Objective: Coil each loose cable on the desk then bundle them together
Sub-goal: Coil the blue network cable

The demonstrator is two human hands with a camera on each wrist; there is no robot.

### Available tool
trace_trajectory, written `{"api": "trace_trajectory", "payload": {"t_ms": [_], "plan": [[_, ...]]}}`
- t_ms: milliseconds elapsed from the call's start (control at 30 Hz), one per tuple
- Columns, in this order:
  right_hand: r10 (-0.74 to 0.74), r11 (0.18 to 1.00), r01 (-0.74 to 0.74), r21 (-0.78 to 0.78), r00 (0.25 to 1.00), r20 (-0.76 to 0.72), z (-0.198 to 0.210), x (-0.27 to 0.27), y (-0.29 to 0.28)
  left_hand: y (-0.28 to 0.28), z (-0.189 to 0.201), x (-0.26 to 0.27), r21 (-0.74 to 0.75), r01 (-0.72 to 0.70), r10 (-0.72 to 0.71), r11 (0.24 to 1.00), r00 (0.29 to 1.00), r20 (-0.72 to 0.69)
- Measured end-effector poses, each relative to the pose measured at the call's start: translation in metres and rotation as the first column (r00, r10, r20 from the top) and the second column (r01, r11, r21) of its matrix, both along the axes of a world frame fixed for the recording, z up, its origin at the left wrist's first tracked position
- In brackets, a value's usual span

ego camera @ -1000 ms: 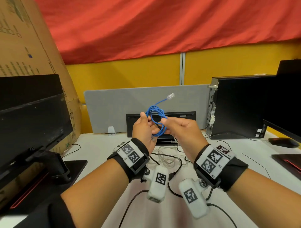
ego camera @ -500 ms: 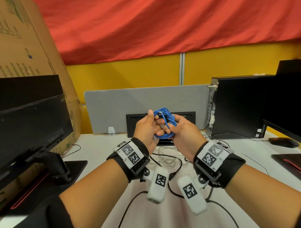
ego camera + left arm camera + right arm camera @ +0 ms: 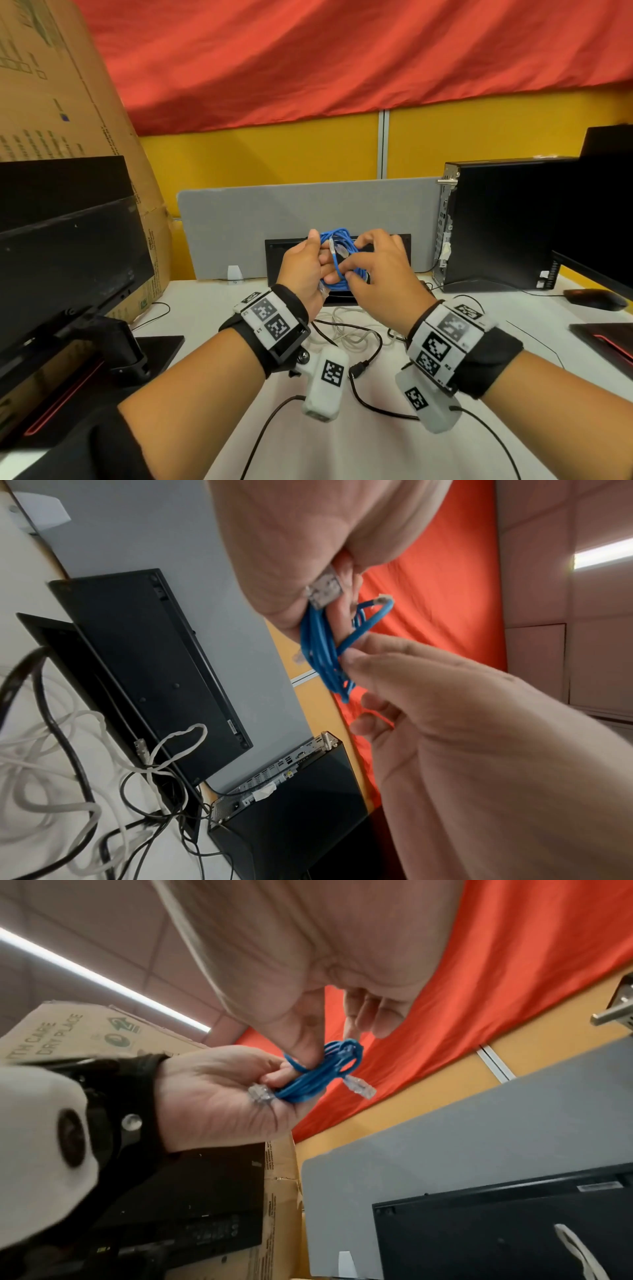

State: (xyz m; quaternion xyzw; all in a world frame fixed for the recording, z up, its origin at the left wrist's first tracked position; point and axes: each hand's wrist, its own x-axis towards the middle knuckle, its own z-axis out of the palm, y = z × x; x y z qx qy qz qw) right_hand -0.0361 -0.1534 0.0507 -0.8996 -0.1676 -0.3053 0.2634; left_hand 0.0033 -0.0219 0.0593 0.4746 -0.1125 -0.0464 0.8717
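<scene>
Far left, a black monitor (image 3: 68, 260) on its stand, cardboard box (image 3: 51, 85) behind it. Left hand (image 3: 301, 270) is raised above the counter (image 3: 212, 308), fingers curled round the blue cable (image 3: 337, 260), which is coiled into a small hank; one clear plug sits in the palm, the other pokes out free on the far side. Right hand (image 3: 376, 274) is just beside it, thumb and forefinger pinching the hank's right edge, remaining fingers spread loose. The coil hangs between the two hands, long axis roughly upright, closer into the left palm, so the left is likely the holder and the right the one free to tuck the loose end. Below them on the counter lie a white cable (image 3: 346, 325) and a black cable (image 3: 370, 356), tangled and not yet coiled. Farther right: the black PC tower (image 3: 496, 226) and a mouse (image 3: 594, 298).
</scene>
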Motion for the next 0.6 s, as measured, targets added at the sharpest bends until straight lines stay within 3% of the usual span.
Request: {"api": "trace_trajectory", "payload": {"t_ms": [100,267,433,600], "plan": [[0.043,0.999,-0.043,-0.020,0.999,0.027,-0.006,-0.003,-0.003,0.002,0.003,0.001,-0.043,0.017,-0.018,0.999,0.999,-0.045],[0.056,0.989,-0.022,-0.146,0.970,0.237,-0.004,-0.006,-0.003,0.003,0.005,0.000,-0.117,0.031,-0.044,0.993,0.993,-0.111],[0.114,0.969,-0.083,0.231,0.986,-0.124,-0.001,0.003,-0.005,0.006,0.002,-0.003,-0.039,0.086,-0.089,0.996,0.992,-0.091],[0.221,0.922,-0.183,0.342,0.972,-0.077,0.001,0.004,-0.015,0.009,0.004,-0.002,0.033,0.102,-0.102,0.994,0.995,0.020]]}}
